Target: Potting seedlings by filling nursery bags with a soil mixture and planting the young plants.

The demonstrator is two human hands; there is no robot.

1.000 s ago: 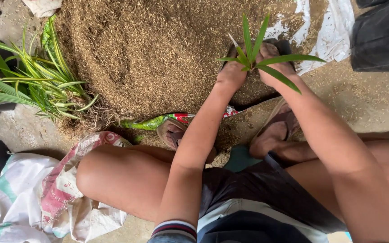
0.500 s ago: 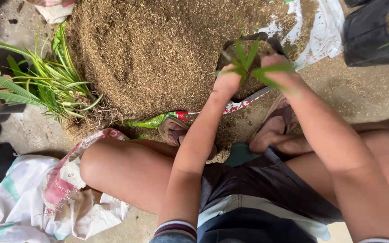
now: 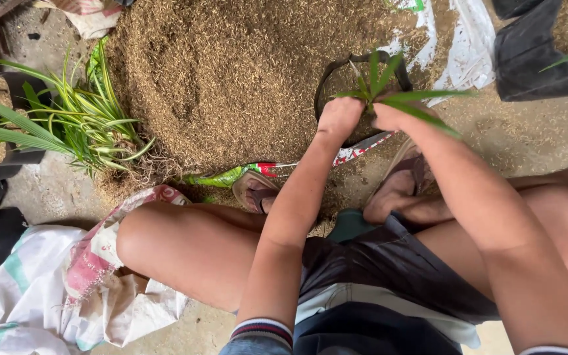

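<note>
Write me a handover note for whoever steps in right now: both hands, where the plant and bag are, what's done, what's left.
Left hand: fisted, pressing down at the base of the small green plant.
Right hand: closed against the plant's base on the other side.
The plant stands in the black grow bag, at the edge of the husk pile.
Done: plant is set in the bag.
Left: judging by the bundle of loose plants lying left of the pile, more seem to await potting. Another black bag sits upper right.
</note>
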